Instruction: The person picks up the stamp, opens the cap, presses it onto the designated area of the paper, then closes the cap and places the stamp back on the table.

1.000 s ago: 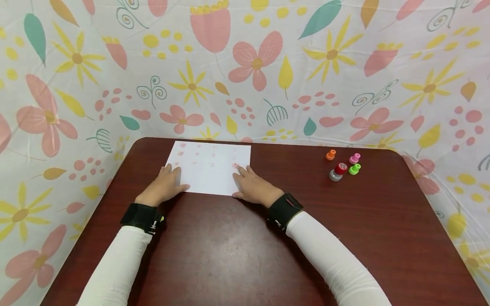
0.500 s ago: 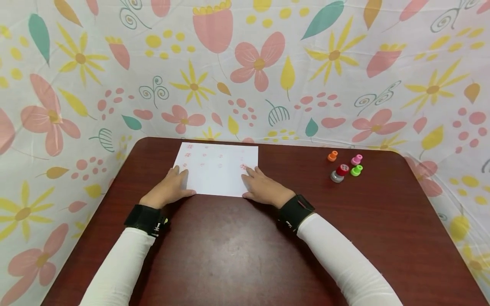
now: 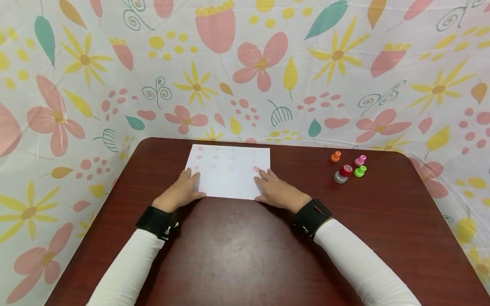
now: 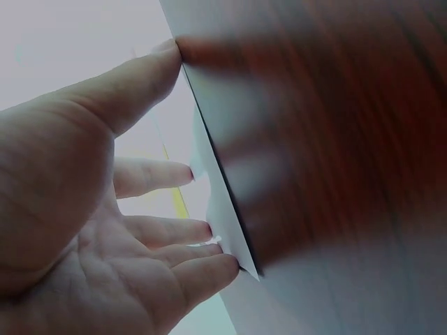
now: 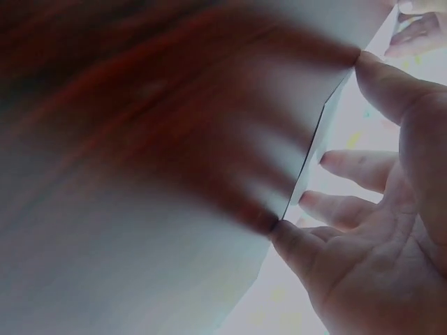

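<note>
A white sheet of paper [image 3: 228, 182] lies flat near the back of the table, with rows of small faint red stamp marks. One darker round red mark sits near its right edge, beside the right fingertips. My left hand [image 3: 179, 191] rests at the sheet's left edge, fingers spread, thumb at the front corner. At the opposite edge my right hand [image 3: 282, 192] touches the paper in the same way. In the left wrist view, the thumb and fingertips meet the edge of the sheet [image 4: 222, 188]. The right wrist view shows the right hand [image 5: 384, 251] with its fingertips along the other edge.
To the right stands a red-and-grey stamp [image 3: 343, 173]. Close to it are small orange [image 3: 335, 157], pink [image 3: 360, 160] and green [image 3: 360, 171] stampers. The dark wooden table [image 3: 237, 255] ends at the back against a flower-patterned cloth [image 3: 245, 63].
Both hands have moved to the right along with the paper, which has slid across the table. The stamps only shift slightly with the camera view.
</note>
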Action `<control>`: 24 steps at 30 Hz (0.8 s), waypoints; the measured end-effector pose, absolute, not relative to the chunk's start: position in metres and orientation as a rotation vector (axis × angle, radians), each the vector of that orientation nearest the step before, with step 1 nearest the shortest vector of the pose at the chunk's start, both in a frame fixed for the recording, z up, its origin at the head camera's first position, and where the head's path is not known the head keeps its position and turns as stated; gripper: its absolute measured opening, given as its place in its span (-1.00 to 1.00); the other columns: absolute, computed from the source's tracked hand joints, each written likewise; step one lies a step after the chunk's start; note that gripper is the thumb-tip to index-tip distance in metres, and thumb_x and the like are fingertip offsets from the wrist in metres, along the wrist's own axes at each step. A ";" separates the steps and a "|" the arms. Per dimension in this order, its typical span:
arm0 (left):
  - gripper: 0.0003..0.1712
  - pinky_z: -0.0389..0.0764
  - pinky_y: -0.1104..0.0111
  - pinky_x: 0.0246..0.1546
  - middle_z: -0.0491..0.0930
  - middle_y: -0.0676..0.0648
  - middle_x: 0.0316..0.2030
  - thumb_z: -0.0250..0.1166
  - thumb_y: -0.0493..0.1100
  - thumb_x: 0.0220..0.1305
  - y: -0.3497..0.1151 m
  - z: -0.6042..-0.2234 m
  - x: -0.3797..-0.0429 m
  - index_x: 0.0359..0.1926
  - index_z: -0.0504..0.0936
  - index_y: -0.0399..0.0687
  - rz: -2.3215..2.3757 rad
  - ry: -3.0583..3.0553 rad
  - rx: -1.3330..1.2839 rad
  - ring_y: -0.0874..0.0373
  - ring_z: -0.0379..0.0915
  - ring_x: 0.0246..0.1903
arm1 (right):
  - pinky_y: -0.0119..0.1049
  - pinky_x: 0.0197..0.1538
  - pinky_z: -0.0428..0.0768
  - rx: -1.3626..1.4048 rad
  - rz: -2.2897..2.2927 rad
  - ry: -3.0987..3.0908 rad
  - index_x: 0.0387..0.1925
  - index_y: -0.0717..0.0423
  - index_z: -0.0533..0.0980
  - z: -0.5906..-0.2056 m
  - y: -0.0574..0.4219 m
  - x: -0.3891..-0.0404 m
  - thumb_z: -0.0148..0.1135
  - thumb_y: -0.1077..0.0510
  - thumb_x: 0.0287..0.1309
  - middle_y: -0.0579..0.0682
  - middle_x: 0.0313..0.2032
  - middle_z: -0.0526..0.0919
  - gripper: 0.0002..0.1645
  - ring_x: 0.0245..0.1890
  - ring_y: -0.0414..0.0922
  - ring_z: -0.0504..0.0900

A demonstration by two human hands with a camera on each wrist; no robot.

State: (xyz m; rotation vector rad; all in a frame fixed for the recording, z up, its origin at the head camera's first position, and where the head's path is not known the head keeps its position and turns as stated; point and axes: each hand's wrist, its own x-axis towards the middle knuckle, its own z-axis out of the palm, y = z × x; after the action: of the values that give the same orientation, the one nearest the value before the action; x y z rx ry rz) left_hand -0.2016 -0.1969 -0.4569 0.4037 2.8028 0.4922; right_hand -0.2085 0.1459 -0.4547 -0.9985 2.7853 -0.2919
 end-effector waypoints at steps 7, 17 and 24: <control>-0.08 0.29 -0.20 0.44 -0.07 -0.66 0.50 0.34 0.03 0.44 -0.182 -0.454 -0.200 0.52 0.17 -0.46 0.463 2.788 0.422 -0.58 -0.14 0.51 | 0.13 0.36 0.51 -1.010 -0.326 2.797 0.47 0.31 0.31 -0.457 0.160 -0.205 0.35 -0.13 0.36 0.38 0.52 0.19 -0.12 0.49 0.45 0.19; -0.08 0.31 -0.17 0.44 -0.06 -0.65 0.50 0.34 0.05 0.44 -0.168 -0.455 -0.200 0.52 0.17 -0.44 0.446 2.791 0.409 -0.57 -0.12 0.51 | 0.15 0.37 0.49 -0.971 -0.336 2.771 0.49 0.26 0.31 -0.457 0.176 -0.206 0.34 -0.13 0.36 0.36 0.54 0.18 -0.12 0.52 0.42 0.16; -0.08 0.34 -0.17 0.42 -0.07 -0.65 0.50 0.34 0.05 0.44 -0.159 -0.452 -0.200 0.52 0.18 -0.44 0.452 2.789 0.418 -0.60 -0.11 0.50 | 0.18 0.37 0.48 -0.984 -0.351 2.783 0.48 0.27 0.32 -0.456 0.186 -0.205 0.37 -0.10 0.35 0.36 0.52 0.22 -0.14 0.51 0.41 0.18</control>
State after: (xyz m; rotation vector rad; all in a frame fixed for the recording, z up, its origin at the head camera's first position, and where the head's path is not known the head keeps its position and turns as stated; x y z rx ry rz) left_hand -0.1995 -0.1586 -0.4518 0.4180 2.7889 0.4524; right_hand -0.2049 0.1858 -0.4561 -0.9845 2.7826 -0.3510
